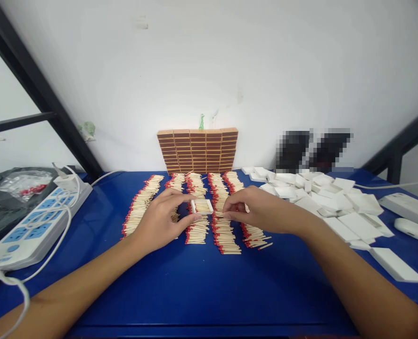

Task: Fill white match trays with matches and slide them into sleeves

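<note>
Between thumb and fingers, my left hand (162,214) grips a small white matchbox tray (202,212) with some matches lying in it. My right hand (253,209) is just to its right, thumb and fingertips pinched together over the rows of matches; what they hold, if anything, is too small to make out. Under and around both hands, red-tipped matches (227,240) lie in several long rows running away from me. The leftmost row (143,202) is beside my left hand, and the rightmost row (256,235) passes below my right hand.
Stacked matchbox sleeves (198,150) stand against the wall behind the rows. A heap of white trays (322,193) covers the right of the blue table (209,292), with a single tray (396,264) nearer me. A power strip (35,226) with loose cables lies left. A white rounded case (413,229) sits far right.
</note>
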Motion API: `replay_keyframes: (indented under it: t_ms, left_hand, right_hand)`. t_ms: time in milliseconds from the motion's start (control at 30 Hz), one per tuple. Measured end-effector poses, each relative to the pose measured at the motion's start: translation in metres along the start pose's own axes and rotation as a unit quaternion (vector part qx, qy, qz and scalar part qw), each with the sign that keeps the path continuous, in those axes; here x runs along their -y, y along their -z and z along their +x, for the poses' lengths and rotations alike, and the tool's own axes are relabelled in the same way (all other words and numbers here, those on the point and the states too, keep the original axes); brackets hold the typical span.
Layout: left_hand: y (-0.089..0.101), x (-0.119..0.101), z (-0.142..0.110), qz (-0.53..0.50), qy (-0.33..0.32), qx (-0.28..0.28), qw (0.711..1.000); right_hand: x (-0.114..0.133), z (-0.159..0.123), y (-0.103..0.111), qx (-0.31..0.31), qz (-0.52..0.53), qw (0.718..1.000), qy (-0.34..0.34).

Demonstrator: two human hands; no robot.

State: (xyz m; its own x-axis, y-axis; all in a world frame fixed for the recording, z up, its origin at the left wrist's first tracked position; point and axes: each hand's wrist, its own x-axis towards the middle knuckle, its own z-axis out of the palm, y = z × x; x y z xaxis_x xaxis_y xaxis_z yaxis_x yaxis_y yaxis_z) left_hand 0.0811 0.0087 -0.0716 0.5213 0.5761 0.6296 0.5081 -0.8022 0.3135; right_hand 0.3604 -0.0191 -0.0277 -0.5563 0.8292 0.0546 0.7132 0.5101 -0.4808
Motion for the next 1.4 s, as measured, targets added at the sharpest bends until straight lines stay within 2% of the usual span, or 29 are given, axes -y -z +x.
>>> replay_keyframes:
  t_ms: [100,300,667,1000,1400]
  left_hand:
    - [-0.001,0.0,0.0,0.005,-0.002,-0.001,1.0]
    - [0.0,-0.003,0.001,-0.009,-0.002,0.006,1.0]
    - [0.002,-0.006,0.002,-0.028,-0.012,0.007,1.0]
    - [0.001,-0.006,0.001,-0.031,0.003,-0.005,1.0]
    - [0.002,-0.007,0.002,-0.046,0.003,-0.001,0.999]
  right_hand:
    - [0.004,-0.001,0.004,0.003,0.049,0.999,-0.007]
    - [0.015,0.004,-0.002,-0.052,0.123,0.99,-0.036]
    - [0.022,0.008,-0.008,-0.086,0.016,0.996,-0.006]
    - [0.019,0.01,-0.013,-0.101,0.104,0.989,-0.013]
    - [0.017,0.013,-0.018,-0.137,0.092,0.986,0.023]
